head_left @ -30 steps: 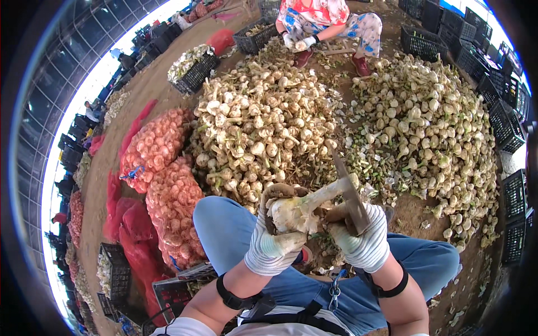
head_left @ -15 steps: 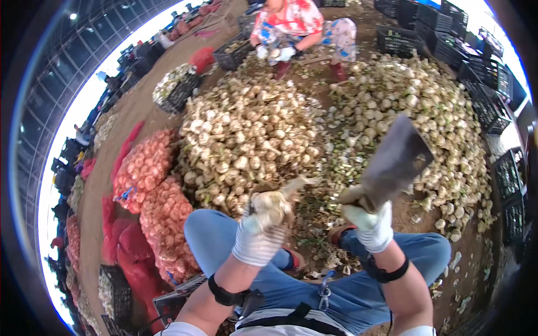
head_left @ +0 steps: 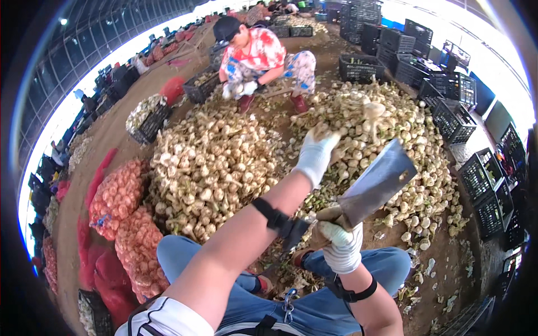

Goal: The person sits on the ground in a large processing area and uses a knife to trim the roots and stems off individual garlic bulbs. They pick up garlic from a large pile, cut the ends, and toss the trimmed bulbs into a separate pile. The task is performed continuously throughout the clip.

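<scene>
My left hand [head_left: 319,150], in a white glove with soiled fingers, reaches out over the near side of the right garlic heap [head_left: 358,131]. Its fingers extend away from me, slightly smeared by motion, with no bulb visible in them. Just beyond the fingertips, a blurred garlic bulb with its stalk [head_left: 374,110] appears to be in the air above the heap. My gloved right hand [head_left: 341,246] grips a cleaver [head_left: 381,183] by its handle above my lap, the broad blade tilted up to the right. A second garlic heap [head_left: 213,168] lies left of my left forearm.
Red net sacks of garlic [head_left: 119,196] stand at the left. Across the heaps a person [head_left: 263,61] squats, handling something pale. Black crates [head_left: 361,68] line the back and right side. Loose peel and scraps [head_left: 428,269] litter the ground at my right.
My left hand has swung from in front of me to the right heap, and the garlic it held is out of it. The cleaver has tilted lower. The whole view has shifted.
</scene>
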A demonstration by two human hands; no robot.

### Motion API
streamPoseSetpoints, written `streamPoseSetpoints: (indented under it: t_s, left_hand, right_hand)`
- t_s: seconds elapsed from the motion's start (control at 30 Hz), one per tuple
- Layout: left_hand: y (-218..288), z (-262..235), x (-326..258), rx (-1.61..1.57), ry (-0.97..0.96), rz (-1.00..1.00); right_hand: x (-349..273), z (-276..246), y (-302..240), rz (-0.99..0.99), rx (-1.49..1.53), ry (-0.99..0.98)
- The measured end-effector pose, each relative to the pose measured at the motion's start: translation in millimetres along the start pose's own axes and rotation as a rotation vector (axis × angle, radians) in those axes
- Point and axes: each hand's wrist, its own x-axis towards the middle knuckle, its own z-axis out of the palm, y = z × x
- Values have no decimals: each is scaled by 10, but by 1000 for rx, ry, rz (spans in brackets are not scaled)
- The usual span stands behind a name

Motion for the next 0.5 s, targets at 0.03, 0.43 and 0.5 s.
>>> streamPoseSetpoints:
  t_s: [0.03, 0.43, 0.5]
  left_hand:
    - [-254, -171, -32, 85, 79, 83]
    - [-1890, -2212, -2005, 994, -892, -1269]
    - [-2147, -2323, -2127, 986, -1057, -1377]
  right_hand:
    - [-12, 43, -48, -13, -43, 17]
    - [530, -242, -221, 189, -103, 66]
    - [663, -163, -216, 194, -35, 179]
